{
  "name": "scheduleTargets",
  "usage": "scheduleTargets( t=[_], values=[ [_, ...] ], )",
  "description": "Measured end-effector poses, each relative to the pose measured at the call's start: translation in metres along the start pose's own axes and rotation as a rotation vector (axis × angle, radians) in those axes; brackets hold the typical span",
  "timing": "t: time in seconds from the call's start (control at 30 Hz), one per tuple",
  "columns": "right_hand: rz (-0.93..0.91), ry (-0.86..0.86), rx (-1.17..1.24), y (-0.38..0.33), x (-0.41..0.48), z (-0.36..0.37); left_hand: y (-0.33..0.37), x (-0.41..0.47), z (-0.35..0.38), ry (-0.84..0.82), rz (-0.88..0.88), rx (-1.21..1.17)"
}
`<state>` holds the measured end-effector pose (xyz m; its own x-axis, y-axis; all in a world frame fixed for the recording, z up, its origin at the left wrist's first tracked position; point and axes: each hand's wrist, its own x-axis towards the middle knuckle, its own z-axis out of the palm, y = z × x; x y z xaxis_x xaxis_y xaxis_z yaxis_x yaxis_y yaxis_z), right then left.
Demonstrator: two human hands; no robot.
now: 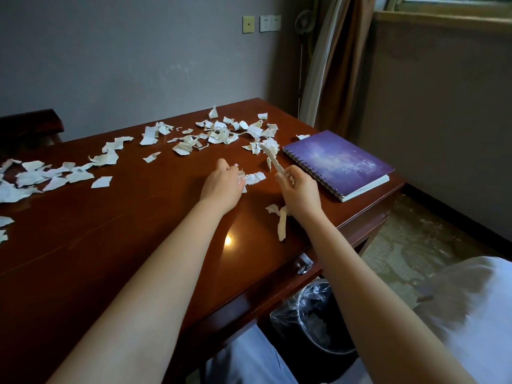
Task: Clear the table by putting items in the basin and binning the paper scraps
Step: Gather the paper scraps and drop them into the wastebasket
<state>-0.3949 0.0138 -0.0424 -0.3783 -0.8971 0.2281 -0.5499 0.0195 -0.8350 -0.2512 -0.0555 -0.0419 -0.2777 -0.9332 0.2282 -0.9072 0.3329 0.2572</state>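
Scraps (216,135) littered the table (110,231). Your right hand (297,194) gripped a paper strip (273,159); your left hand (223,187) pinched a torn piece (255,178).

Showing: 1 purple spiral notebook (336,164) lying on the tabletop (116,245); 1 bin (313,317) with clear liner standing under it; 2 hands working, left hand (223,187), right hand (297,194). Paper scraps (221,134) numbering dozens, too many for an exact count.
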Motion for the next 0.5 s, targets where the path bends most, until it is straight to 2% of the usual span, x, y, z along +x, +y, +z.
scheduleTargets(
  t=[0.17,0.3,0.5],
  values=[
    [0.011,0.026,0.032,-0.007,-0.002,-0.006,-0.004,-0.006,-0.006,0.045,-0.028,-0.083],
    [-0.059,0.036,-0.095,-0.017,0.001,-0.019,-0.007,-0.015,-0.017,0.062,-0.111,-0.16],
    [-0.106,-0.052,-0.185,-0.014,-0.012,-0.03,-0.002,-0.024,-0.034,0.079,-0.251,-0.518]
  ],
)
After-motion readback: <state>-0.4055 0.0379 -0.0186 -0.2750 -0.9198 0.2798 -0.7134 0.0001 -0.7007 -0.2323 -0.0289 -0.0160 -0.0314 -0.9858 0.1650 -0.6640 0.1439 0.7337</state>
